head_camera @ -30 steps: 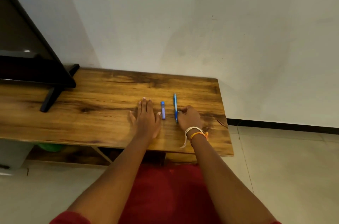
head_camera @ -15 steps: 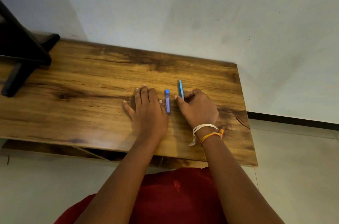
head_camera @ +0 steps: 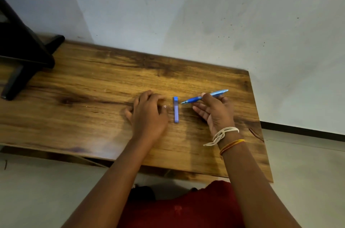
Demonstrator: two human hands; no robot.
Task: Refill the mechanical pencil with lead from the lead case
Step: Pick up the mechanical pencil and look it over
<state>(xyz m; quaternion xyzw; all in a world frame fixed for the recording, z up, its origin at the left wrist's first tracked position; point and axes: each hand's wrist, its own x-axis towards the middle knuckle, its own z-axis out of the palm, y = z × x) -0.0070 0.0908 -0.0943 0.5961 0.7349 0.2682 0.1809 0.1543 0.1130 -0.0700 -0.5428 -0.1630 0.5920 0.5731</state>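
Note:
A slim blue lead case [head_camera: 176, 109] lies flat on the wooden table [head_camera: 93, 86], pointing away from me, between my two hands. My right hand [head_camera: 214, 112] holds the blue mechanical pencil [head_camera: 204, 96] lifted off the table, nearly level, its tip pointing left just above the far end of the case. My left hand [head_camera: 148, 114] rests palm down on the table just left of the case, fingers curled, holding nothing.
A black stand with a dark panel [head_camera: 20, 56] occupies the table's far left. A white wall [head_camera: 205, 13] rises right behind the table. The table's right edge [head_camera: 261, 125] drops to a tiled floor. Red cloth [head_camera: 186, 209] covers my lap.
My right hand has picked the pencil up off the table and turned it from pointing away to lying sideways. My left hand's fingers have curled in. The lead case has not moved.

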